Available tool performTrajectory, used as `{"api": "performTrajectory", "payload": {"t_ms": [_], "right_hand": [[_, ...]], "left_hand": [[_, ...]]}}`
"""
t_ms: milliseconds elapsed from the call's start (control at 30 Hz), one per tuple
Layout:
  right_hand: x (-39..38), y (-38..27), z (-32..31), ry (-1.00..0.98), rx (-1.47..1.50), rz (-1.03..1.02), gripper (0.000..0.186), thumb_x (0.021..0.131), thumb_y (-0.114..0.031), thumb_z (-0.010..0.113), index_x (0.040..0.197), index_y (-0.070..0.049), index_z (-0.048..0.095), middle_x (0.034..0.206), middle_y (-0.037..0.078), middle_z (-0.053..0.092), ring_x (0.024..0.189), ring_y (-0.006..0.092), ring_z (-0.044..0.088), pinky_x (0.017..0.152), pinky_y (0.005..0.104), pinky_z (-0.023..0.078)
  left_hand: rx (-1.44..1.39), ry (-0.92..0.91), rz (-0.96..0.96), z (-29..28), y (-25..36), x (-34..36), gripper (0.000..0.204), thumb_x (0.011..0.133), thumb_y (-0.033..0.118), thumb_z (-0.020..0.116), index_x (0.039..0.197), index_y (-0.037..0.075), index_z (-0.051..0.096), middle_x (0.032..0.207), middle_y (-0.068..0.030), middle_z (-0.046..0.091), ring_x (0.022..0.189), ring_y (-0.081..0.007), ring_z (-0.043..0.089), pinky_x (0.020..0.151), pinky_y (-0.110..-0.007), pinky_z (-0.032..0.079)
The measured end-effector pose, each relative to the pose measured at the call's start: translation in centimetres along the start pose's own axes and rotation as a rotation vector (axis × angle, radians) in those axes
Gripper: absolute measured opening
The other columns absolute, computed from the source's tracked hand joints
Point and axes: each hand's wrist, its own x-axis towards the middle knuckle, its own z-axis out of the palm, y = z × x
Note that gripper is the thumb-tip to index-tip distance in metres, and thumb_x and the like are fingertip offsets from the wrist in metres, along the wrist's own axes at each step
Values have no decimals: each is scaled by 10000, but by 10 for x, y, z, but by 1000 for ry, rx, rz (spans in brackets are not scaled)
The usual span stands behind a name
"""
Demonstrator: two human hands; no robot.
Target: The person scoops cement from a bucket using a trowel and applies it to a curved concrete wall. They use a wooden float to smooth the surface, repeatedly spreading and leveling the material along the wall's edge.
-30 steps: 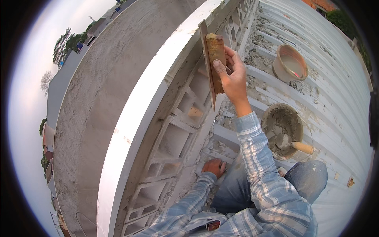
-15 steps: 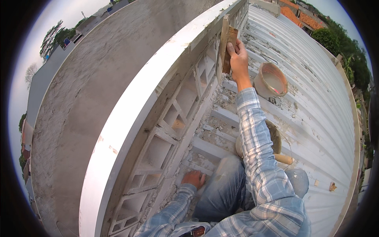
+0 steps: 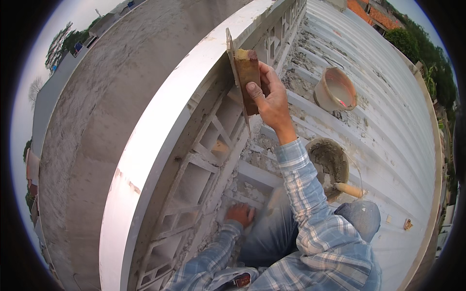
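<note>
My right hand (image 3: 269,99) grips a wooden float (image 3: 248,80) by its block handle and holds the float's flat board upright against the grey band beneath the white coping (image 3: 133,169) of a parapet wall. Below the band runs a row of pale openwork vent blocks (image 3: 189,184). My left hand (image 3: 239,213) rests low at the foot of the wall, fingers lying on the debris-strewn surface. To the right of my right forearm, a bucket of grey mortar (image 3: 325,160) has a wooden-handled tool (image 3: 348,189) standing in it.
A second bucket (image 3: 335,87) with pale contents stands further along the ribbed metal roof (image 3: 398,145). Mortar crumbs litter the ribs. My bent knees are beside the wall. Left of the coping is a grey rendered surface (image 3: 87,121); rooftops and trees lie past the edges.
The float in my right hand went farther away along the wall, then came back toward me and leftward over the last half second. My left hand stays at the wall's foot.
</note>
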Motion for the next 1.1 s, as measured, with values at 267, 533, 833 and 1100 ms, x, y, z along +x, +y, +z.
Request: {"api": "performTrajectory", "payload": {"t_ms": [267,533,833,1100], "right_hand": [[-92,-65,51,-354,129,-17,536,939,-282,712,1346,10,522,1197,167,667,1116,276,642,974,368,488],[-43,-58,1,321,703,575,463,901,-187,724,1249,16,498,1093,91,632,997,167,634,869,369,538],[54,-57,57,399,571,469,391,868,-256,762,1134,-19,600,1021,62,636,854,179,651,799,370,550],[48,-56,-13,349,-190,-98,443,884,-288,762,1233,-58,615,1160,95,633,1005,239,634,870,402,523]], "left_hand": [[26,41,-15,-6,1,2,357,975,380,552,837,56,613,853,-182,657,833,-385,636,785,-512,495],[0,72,-71,-2,0,2,369,970,408,558,851,65,624,859,-163,663,845,-373,641,801,-491,504],[-33,66,-47,1,-4,3,401,970,427,545,849,55,632,850,-171,671,864,-365,648,800,-485,507],[-55,97,-39,2,-1,4,381,971,402,557,840,51,625,835,-177,663,826,-377,644,799,-488,503]]}}
